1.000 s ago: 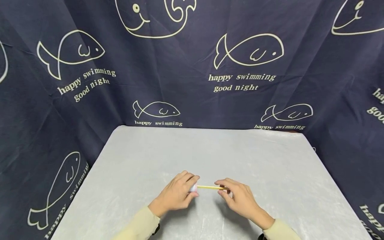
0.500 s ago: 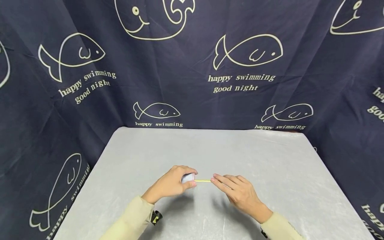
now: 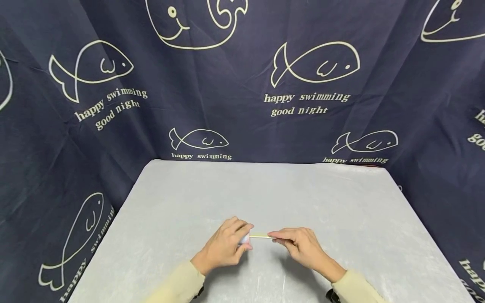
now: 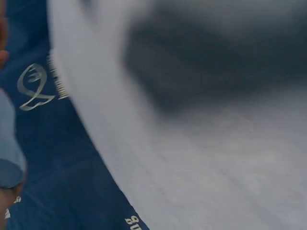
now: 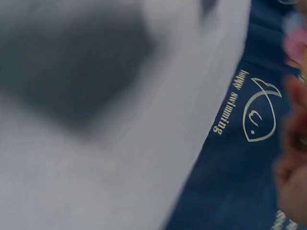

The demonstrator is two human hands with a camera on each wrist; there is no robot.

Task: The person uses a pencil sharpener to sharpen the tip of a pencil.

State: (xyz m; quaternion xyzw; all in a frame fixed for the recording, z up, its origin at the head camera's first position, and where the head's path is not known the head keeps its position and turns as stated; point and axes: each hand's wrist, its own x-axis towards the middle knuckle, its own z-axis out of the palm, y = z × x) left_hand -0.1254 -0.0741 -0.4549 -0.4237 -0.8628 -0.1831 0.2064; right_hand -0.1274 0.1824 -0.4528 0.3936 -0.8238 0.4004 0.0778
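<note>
In the head view my left hand (image 3: pixel 222 243) grips a pale blue pencil sharpener (image 3: pixel 244 239), its pink-edged face turned right. Thumb and fingers wrap it from both sides, so most of it is covered. A thin yellow pencil (image 3: pixel 259 236) runs from that face to my right hand (image 3: pixel 303 247), which pinches its other end between thumb and fingers. The pencil lies nearly level, above the table. At the left wrist view's edge shows the rounded blue body of the sharpener (image 4: pixel 6 143). The right wrist view catches its blurred pink part (image 5: pixel 294 45) and my curled fingers.
A pale grey cloth covers the table (image 3: pixel 242 189) under both hands, with their shadows on it. Dark blue curtains (image 3: pixel 242 105) printed with fish and lettering hang behind and at both sides. Both forearms reach in from the near edge.
My left hand rose and turned, showing more of the sharpener, then came back down. My right fingers went from spread around the pencil's end, to extended along it, to a pinch.
</note>
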